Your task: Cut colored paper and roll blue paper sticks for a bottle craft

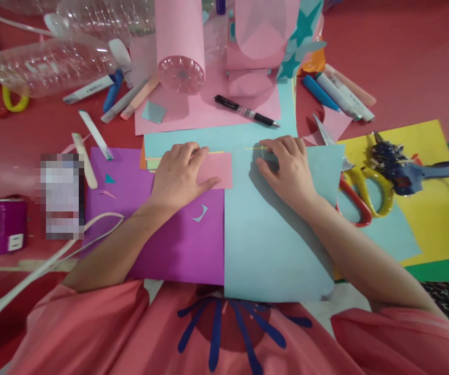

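My left hand [179, 174] rests on a small pink paper piece [224, 172], its thumb stretched out and its other fingers bent near the top edge. That piece overlaps a purple sheet [185, 250]. My right hand [289, 169] lies on a light blue sheet [275, 250], near its upper edge, with thumb and forefinger apart. A thin yellow edge shows beside its fingertips. Just beyond both hands, a black pen [246, 111] lies on paper. Scissors with red and yellow handles [381, 200] lie right of my right hand, partly under the light blue sheet.
A pink-wrapped bottle [179, 41] and a pink construction with teal stars [267, 41] are at the back. Clear plastic bottles [52, 65] and markers [87, 89] lie left. A blue glue gun [412, 172] sits on yellow paper [439, 219]. A white cable [52, 260] crosses lower left.
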Demonstrator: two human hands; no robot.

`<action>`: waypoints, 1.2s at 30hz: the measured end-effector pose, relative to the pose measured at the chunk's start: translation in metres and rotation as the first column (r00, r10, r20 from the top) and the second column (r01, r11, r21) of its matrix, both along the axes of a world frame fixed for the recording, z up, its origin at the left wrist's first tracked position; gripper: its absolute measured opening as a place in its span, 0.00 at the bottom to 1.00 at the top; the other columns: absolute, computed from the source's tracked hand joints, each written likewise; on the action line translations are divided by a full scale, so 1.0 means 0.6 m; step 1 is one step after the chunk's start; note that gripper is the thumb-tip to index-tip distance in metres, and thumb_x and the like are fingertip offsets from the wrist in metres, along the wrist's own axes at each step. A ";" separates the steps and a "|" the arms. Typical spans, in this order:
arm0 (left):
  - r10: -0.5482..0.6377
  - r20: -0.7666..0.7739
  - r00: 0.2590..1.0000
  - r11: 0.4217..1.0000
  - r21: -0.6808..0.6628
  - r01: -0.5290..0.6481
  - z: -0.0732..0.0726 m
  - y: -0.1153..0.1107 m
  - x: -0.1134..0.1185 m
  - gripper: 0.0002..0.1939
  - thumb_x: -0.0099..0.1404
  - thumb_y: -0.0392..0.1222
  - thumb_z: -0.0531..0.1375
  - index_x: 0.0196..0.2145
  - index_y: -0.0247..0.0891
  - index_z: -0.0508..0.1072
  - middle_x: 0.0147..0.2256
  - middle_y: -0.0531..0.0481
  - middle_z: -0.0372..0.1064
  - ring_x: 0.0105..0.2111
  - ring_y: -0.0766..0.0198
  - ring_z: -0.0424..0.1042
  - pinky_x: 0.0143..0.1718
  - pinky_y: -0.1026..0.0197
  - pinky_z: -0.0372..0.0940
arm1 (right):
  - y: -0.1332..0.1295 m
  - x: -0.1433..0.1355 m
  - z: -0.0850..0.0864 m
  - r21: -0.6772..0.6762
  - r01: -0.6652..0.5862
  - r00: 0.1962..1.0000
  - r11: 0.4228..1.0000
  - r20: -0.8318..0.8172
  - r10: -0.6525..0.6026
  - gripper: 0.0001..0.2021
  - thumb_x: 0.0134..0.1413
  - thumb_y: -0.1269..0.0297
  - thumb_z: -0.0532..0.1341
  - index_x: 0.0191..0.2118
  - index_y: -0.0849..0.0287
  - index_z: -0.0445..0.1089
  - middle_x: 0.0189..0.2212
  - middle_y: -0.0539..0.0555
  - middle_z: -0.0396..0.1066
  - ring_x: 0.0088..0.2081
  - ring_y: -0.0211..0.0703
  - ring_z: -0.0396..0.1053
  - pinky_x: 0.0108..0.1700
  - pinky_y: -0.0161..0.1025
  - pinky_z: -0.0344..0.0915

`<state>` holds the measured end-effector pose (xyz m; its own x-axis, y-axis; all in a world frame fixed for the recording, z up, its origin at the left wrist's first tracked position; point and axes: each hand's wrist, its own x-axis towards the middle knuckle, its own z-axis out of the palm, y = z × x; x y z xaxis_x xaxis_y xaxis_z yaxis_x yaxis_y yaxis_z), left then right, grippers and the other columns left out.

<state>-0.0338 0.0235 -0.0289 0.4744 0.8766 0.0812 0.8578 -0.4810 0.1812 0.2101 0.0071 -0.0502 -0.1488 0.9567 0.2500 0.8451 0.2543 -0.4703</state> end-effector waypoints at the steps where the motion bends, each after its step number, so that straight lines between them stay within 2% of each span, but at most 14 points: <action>1: 0.011 0.010 1.000 1.000 0.001 -0.011 -0.003 0.001 -0.001 0.26 0.59 0.54 0.65 0.51 0.39 0.68 0.48 0.40 0.69 0.49 0.46 0.69 0.49 0.46 0.65 | 0.001 0.002 0.000 -0.003 0.004 1.000 1.000 0.003 -0.004 0.11 0.61 0.63 0.53 0.46 0.56 0.68 0.40 0.60 0.66 0.47 0.56 0.63 0.55 0.60 0.58; 8: 0.054 0.097 0.994 0.999 -0.001 -0.054 -0.021 0.005 -0.011 0.13 0.63 0.51 0.61 0.34 0.39 0.67 0.40 0.43 0.67 0.45 0.48 0.69 0.46 0.47 0.65 | 0.009 0.011 -0.010 0.039 -0.001 1.000 0.999 0.023 0.000 0.07 0.58 0.64 0.55 0.42 0.56 0.64 0.42 0.61 0.65 0.48 0.56 0.62 0.55 0.60 0.58; 12: 0.108 0.130 0.986 0.994 -0.044 -0.103 -0.009 0.011 -0.017 0.06 0.65 0.42 0.58 0.41 0.42 0.67 0.38 0.45 0.68 0.43 0.51 0.70 0.45 0.46 0.65 | 0.013 0.018 0.007 0.027 0.010 1.000 1.000 -0.014 -0.009 0.09 0.52 0.71 0.54 0.40 0.55 0.63 0.37 0.58 0.68 0.43 0.52 0.66 0.52 0.57 0.62; 15: 0.134 0.135 0.982 0.991 -0.006 -0.134 0.011 0.015 -0.019 0.16 0.63 0.39 0.57 0.50 0.44 0.66 0.48 0.43 0.68 0.51 0.47 0.66 0.53 0.42 0.60 | 0.014 0.037 0.050 -0.029 -0.051 0.995 0.998 -0.086 0.048 0.12 0.47 0.74 0.54 0.38 0.54 0.64 0.34 0.55 0.71 0.39 0.49 0.69 0.47 0.52 0.66; 17: 0.048 0.149 0.988 0.998 0.039 -0.055 0.019 0.011 -0.013 0.18 0.64 0.39 0.56 0.52 0.44 0.66 0.53 0.42 0.66 0.55 0.48 0.63 0.56 0.43 0.57 | 0.011 0.058 0.085 -0.077 -0.082 0.990 0.994 -0.123 0.072 0.11 0.46 0.74 0.55 0.36 0.54 0.66 0.34 0.56 0.74 0.38 0.48 0.71 0.44 0.47 0.67; 19: -0.133 0.177 0.975 0.991 0.037 0.129 0.019 -0.004 -0.001 0.12 0.67 0.41 0.53 0.47 0.41 0.70 0.49 0.43 0.69 0.50 0.52 0.68 0.52 0.47 0.61 | 0.006 0.083 0.113 -0.042 -0.013 0.993 0.999 -0.115 0.008 0.10 0.44 0.75 0.55 0.32 0.54 0.68 0.34 0.58 0.76 0.39 0.48 0.72 0.43 0.45 0.67; 20: -0.261 0.183 0.948 0.963 -0.015 0.268 0.016 -0.015 0.006 0.11 0.68 0.44 0.53 0.43 0.40 0.71 0.44 0.44 0.71 0.46 0.54 0.70 0.49 0.50 0.63 | 0.003 0.096 0.123 -0.012 0.039 0.996 0.999 -0.080 -0.040 0.10 0.43 0.75 0.55 0.31 0.55 0.68 0.34 0.58 0.76 0.39 0.48 0.73 0.43 0.45 0.67; 22: -0.365 0.176 0.914 0.923 -0.058 0.379 0.008 -0.041 0.024 0.17 0.64 0.55 0.57 0.40 0.39 0.72 0.40 0.45 0.72 0.42 0.54 0.71 0.45 0.51 0.65 | -0.004 0.121 0.133 0.029 0.115 0.993 0.993 -0.002 -0.115 0.09 0.43 0.74 0.55 0.29 0.54 0.70 0.33 0.58 0.77 0.38 0.48 0.74 0.43 0.47 0.67; 24: -0.430 0.139 0.892 0.896 -0.058 0.440 0.000 -0.067 0.039 0.25 0.61 0.60 0.59 0.45 0.37 0.70 0.41 0.42 0.72 0.43 0.52 0.70 0.46 0.51 0.65 | -0.011 0.141 0.132 0.036 0.140 0.989 0.989 0.050 -0.142 0.09 0.43 0.73 0.56 0.29 0.54 0.71 0.32 0.57 0.77 0.38 0.48 0.75 0.42 0.46 0.67; 26: -0.427 0.132 0.894 0.901 -0.026 0.434 -0.004 -0.087 0.050 0.27 0.60 0.60 0.60 0.47 0.35 0.69 0.43 0.41 0.71 0.45 0.52 0.69 0.48 0.51 0.64 | -0.019 0.154 0.127 0.046 0.145 0.987 0.988 0.069 -0.148 0.10 0.41 0.73 0.56 0.28 0.53 0.72 0.31 0.56 0.77 0.37 0.47 0.75 0.40 0.45 0.67; 27: -0.439 0.139 0.888 0.895 -0.018 0.445 -0.003 -0.094 0.054 0.26 0.59 0.60 0.61 0.44 0.36 0.70 0.42 0.42 0.71 0.44 0.52 0.70 0.46 0.52 0.65 | -0.023 0.158 0.125 0.052 0.150 0.985 0.987 0.074 -0.154 0.10 0.41 0.72 0.56 0.28 0.53 0.72 0.31 0.56 0.78 0.37 0.47 0.75 0.40 0.45 0.68; 32: -0.414 0.143 0.899 0.870 -0.226 0.437 0.022 -0.106 0.063 0.10 0.61 0.44 0.64 0.34 0.37 0.68 0.45 0.41 0.70 0.46 0.51 0.69 0.46 0.51 0.64 | -0.041 0.156 0.129 0.031 0.207 0.974 0.978 0.085 -0.209 0.10 0.42 0.65 0.53 0.29 0.54 0.71 0.31 0.55 0.77 0.37 0.49 0.75 0.41 0.47 0.71; 34: -0.396 0.183 0.900 0.840 -0.323 0.436 0.035 -0.100 0.062 0.04 0.62 0.37 0.61 0.33 0.37 0.67 0.43 0.42 0.71 0.44 0.53 0.70 0.45 0.52 0.64 | -0.044 0.153 0.134 0.006 0.242 0.968 0.970 0.062 -0.242 0.10 0.40 0.64 0.53 0.28 0.55 0.71 0.30 0.56 0.76 0.36 0.50 0.75 0.41 0.47 0.71; 36: -0.332 0.298 0.895 0.762 -0.475 0.441 0.046 -0.083 0.051 0.05 0.61 0.30 0.56 0.31 0.39 0.65 0.35 0.48 0.72 0.36 0.61 0.70 0.38 0.59 0.65 | -0.045 0.150 0.137 -0.027 0.287 0.958 0.958 0.030 -0.286 0.11 0.39 0.65 0.54 0.29 0.55 0.71 0.30 0.56 0.76 0.35 0.49 0.74 0.37 0.45 0.70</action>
<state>-0.0030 -0.0263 -0.0015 0.8052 0.5553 -0.2081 0.5434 -0.5503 0.6340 0.3003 -0.0199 0.0320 0.1267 0.9673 0.2196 0.8923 -0.0144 -0.4512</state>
